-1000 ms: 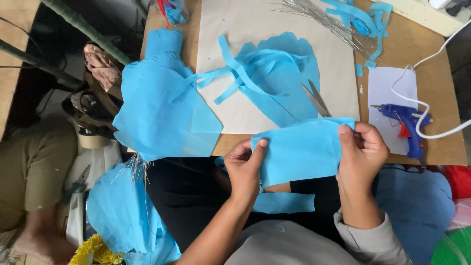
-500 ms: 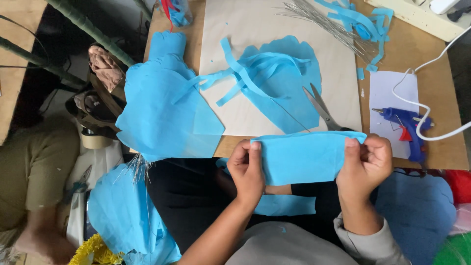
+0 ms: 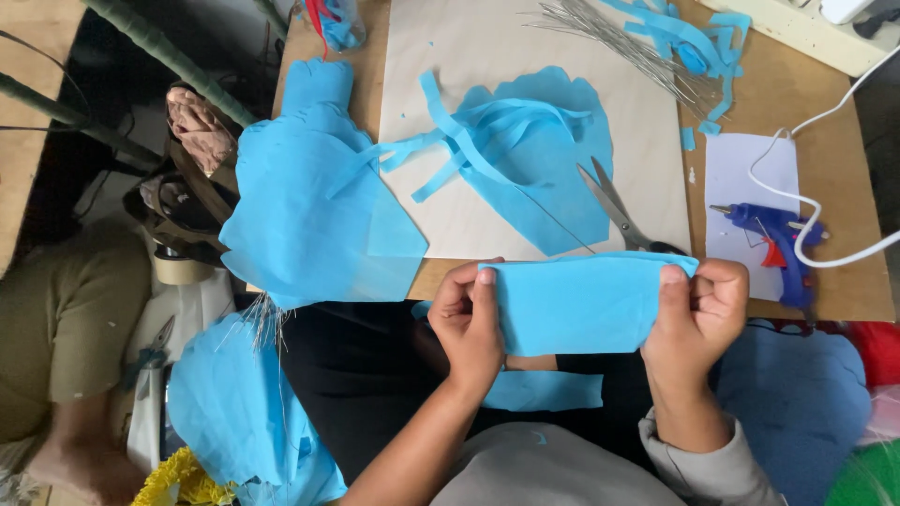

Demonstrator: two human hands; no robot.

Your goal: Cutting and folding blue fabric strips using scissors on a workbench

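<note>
At the near edge of the bench [image 3: 825,309], both hands hold one blue fabric piece [image 3: 581,305] stretched flat between them, above the person's lap. Left hand [image 3: 469,319]: grip closed on the left end of the piece, thumb on the front face, fingers curled behind. Right hand [image 3: 698,314]: grip closed on the right end, thumb pressed at the upper corner. The piece is roughly rectangular, its top edge level with the bench edge.

Just beyond it, scissors [image 3: 619,211] lie on a pale board [image 3: 469,37], blades pointing away from the person, handles partly hidden behind the held piece. On the same board rests a larger blue cut sheet with loose strips [image 3: 525,150]. A second large blue sheet [image 3: 314,211] overhangs the bench's left edge. To the right, a blue glue gun [image 3: 773,234] lies on white paper [image 3: 745,169], its white cord [image 3: 844,253] trailing off to the right. Thin wires [image 3: 619,42] and blue offcuts [image 3: 689,37] sit at the far side. Another blue strip [image 3: 544,392] lies on the lap.
</note>
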